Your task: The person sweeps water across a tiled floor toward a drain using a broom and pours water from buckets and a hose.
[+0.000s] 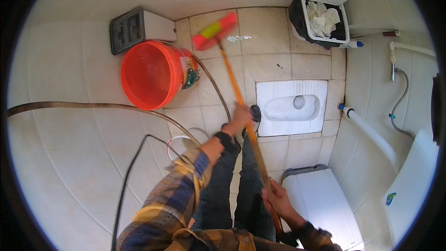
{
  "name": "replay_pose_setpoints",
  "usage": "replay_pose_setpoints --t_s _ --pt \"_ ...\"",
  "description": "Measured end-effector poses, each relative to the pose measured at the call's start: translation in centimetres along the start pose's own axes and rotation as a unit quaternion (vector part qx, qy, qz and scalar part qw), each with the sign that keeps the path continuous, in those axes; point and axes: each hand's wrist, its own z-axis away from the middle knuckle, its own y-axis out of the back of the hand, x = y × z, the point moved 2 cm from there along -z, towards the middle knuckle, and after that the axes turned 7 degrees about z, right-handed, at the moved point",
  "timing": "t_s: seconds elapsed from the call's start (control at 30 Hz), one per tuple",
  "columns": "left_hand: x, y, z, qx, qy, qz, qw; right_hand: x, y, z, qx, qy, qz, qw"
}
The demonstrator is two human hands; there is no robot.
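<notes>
Both of my hands grip a long orange handle (231,71) that slants across the view. My left hand (241,118) is closed around its middle, in front of my legs. Lower down, near my right thigh, my right hand (277,197) holds it close to its lower end. At the far end a red and yellow broom head (215,30), blurred, is over the tiled floor (264,29) by the far wall. A small wet, shiny patch shows on the tiles just right of the head. My palms and the handle under my fingers are hidden.
A white squat toilet (292,108) is set in the floor, right of my feet. An orange bucket (148,75) stands left, with a brown hose (87,105) passing it. A lidded bin (324,17) holds crumpled paper. A white pipe (374,134) and white cabinet (320,202) are at right.
</notes>
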Motion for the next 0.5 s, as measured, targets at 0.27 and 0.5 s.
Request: replay_pose_setpoints --t_s 0.27,0.5 --pt "7.2 -8.6 7.7 -0.018 0.141 0.118 0.983 2.5 0.7 10.0 -0.003 -0.051 -0.065 0.997" --pt "5.3 -2.4 -0.7 -0.043 0.167 0.116 0.978 0.8 -0.8 2.1 -0.095 0.036 -0.431 0.897"
